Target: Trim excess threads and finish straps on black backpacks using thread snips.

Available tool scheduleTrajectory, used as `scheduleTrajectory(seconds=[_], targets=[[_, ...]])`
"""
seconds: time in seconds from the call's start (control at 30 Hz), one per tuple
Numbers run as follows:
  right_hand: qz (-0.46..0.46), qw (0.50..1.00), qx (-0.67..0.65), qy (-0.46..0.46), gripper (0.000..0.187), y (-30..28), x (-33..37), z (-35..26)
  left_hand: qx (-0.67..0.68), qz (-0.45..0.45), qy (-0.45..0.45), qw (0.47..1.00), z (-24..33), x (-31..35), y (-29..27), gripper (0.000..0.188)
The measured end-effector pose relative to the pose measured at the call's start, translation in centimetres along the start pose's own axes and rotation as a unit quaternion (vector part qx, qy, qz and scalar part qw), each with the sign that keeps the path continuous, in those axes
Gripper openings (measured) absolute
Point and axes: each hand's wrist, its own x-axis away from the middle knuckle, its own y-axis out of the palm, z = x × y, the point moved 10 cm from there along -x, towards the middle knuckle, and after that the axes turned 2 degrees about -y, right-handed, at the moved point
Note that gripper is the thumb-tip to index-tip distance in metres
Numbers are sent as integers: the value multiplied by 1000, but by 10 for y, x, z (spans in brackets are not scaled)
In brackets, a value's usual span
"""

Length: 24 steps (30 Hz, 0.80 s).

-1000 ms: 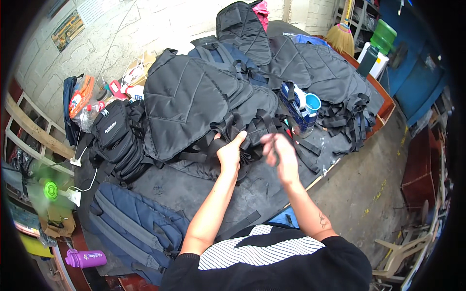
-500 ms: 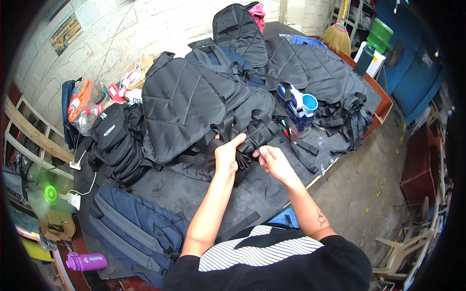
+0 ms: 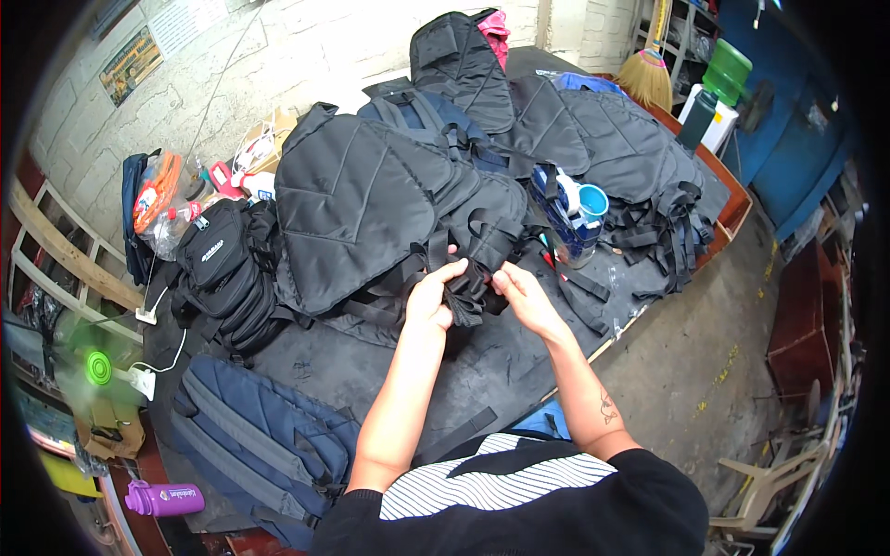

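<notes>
A bundle of black webbing straps point(image 3: 465, 308) hangs between my two hands at the front edge of a black backpack point(image 3: 352, 208). My left hand point(image 3: 432, 296) is closed round the folded straps, its thumb lying on top. On the other side my right hand point(image 3: 525, 296) pinches a strap between thumb and fingers. Where the straps pass behind my fingers they are hidden. The backpack lies with its quilted panel facing up on the dark table point(image 3: 389, 371).
A clear blue-lidded jug point(image 3: 579, 222) stands right of the straps, near more black backpacks point(image 3: 630, 139). At left are a small black bag point(image 3: 218, 264) and a navy backpack point(image 3: 264, 440). A purple bottle point(image 3: 165, 499) and a blurred green fan point(image 3: 97, 368) are at the lower left.
My right hand has risen slightly and come closer to the upper part of the strap bundle. The left hand keeps its grip and stays nearly in place.
</notes>
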Motion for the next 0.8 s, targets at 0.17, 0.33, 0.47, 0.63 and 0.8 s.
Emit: scheduleTrajectory(seconds=[0.17, 0.33, 0.47, 0.63, 0.8], targets=[[2, 1000, 18, 6, 27, -5, -2, 9, -48, 74, 118, 989, 17, 9, 0, 33], [23, 1000, 2, -1, 25, -8, -1, 9, 5, 33, 4, 999, 0, -1, -1, 29], [15, 999, -25, -42, 25, -3, -4, -12, 51, -62, -115, 990, -14, -4, -3, 23], [45, 997, -25, -56, 26, -13, -2, 3, 78, -72, -123, 987, -22, -2, 10, 27], [-50, 990, -127, -33, 38, -21, 8, -15, 0, 22, 27, 999, 0, -7, -15, 31]])
